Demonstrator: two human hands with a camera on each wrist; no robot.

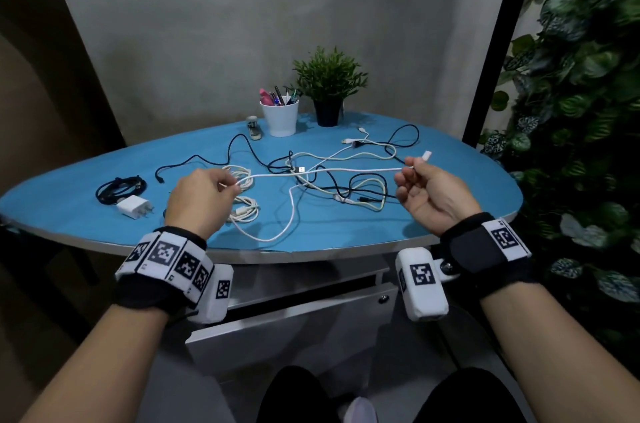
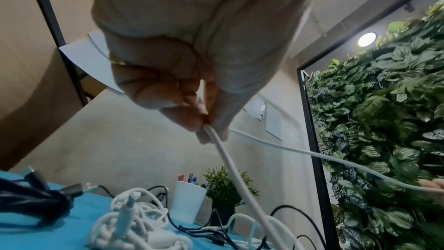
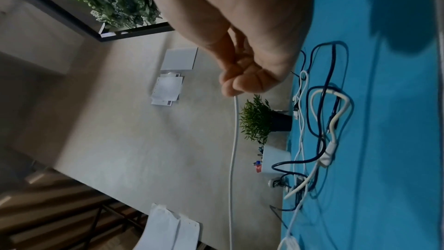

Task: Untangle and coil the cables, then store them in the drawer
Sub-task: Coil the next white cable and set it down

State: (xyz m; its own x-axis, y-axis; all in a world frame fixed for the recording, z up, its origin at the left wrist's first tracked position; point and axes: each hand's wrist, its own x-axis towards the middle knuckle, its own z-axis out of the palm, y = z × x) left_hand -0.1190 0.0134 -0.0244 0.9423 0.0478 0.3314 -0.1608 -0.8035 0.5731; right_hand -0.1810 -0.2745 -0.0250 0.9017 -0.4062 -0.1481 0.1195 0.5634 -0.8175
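Observation:
A white cable is stretched in the air between my two hands above the blue table. My left hand pinches it near the middle, and a slack loop drops from there to the table's front edge. My right hand pinches the cable just behind its white plug; the right wrist view shows the cable running out of the curled fingers. Under the span lie tangled black and white cables. Below the tabletop a white drawer stands slightly open.
Two white coils lie under my left hand. A coiled black cable and a white charger block sit at the left. A white pen cup, a potted plant and a stapler stand at the back. Foliage fills the right.

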